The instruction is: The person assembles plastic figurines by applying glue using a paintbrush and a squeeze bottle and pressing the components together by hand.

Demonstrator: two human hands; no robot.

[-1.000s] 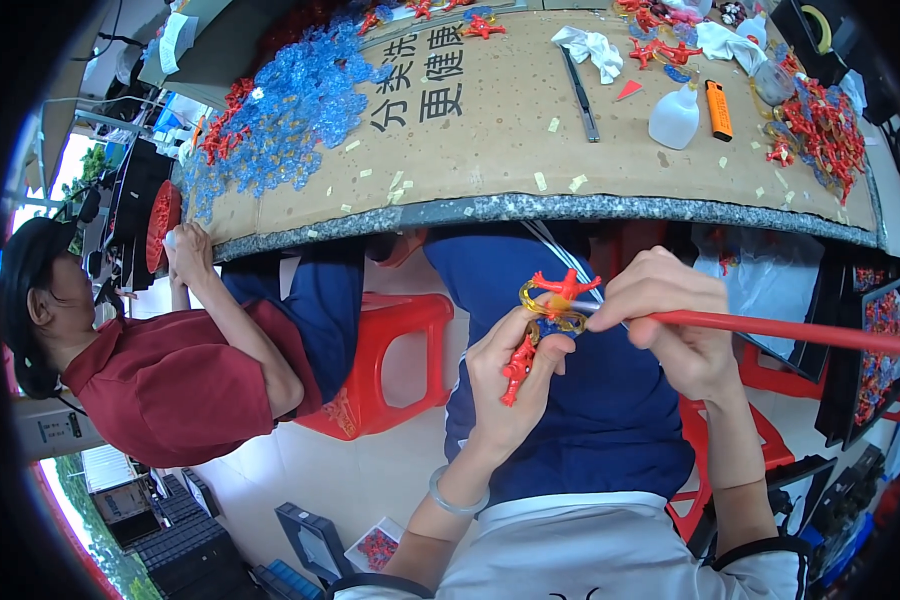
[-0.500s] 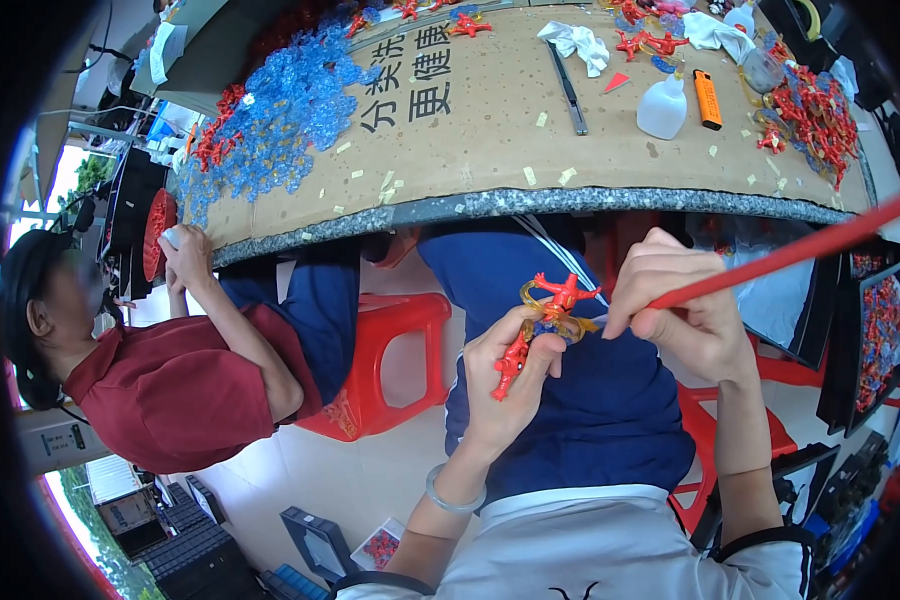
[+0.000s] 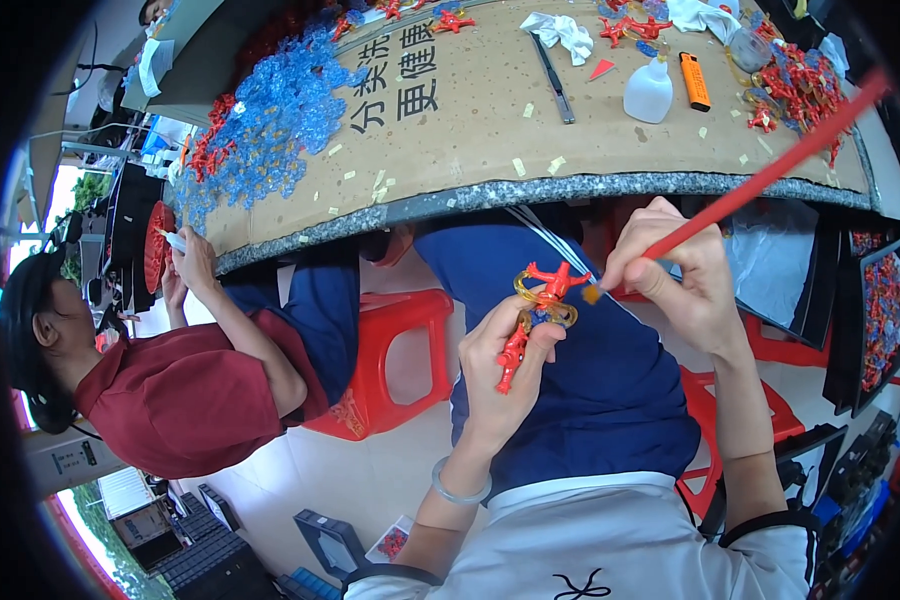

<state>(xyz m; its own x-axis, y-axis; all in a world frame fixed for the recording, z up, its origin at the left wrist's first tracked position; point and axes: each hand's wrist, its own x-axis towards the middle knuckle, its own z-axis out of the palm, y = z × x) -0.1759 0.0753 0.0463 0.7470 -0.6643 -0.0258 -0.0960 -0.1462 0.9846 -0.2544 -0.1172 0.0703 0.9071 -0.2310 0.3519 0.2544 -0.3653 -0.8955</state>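
1. Fingers (image 3: 544, 343) on both hands are closed: the left hand (image 3: 495, 372) grips red toy pieces (image 3: 558, 281), the right hand (image 3: 682, 272) pinches a long brush (image 3: 765, 170).
2. Beyond the knees, a cardboard-covered surface (image 3: 470, 135) carries a translucent blue heap (image 3: 290, 110).
3. The brush's red handle slants up rightward.
4. Those toy pieces, with clear yellow and blue parts, sit above the lap (image 3: 580, 410).
5. Just beside them hangs the brush's yellowish tip (image 3: 592, 294).

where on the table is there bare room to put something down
Mainly the cardboard between the printed characters and the slim dark tool; also a strip, with few scraps, between the white bottle and the front edge. Crowded: the blue pile at left, the red-and-blue pile at right.
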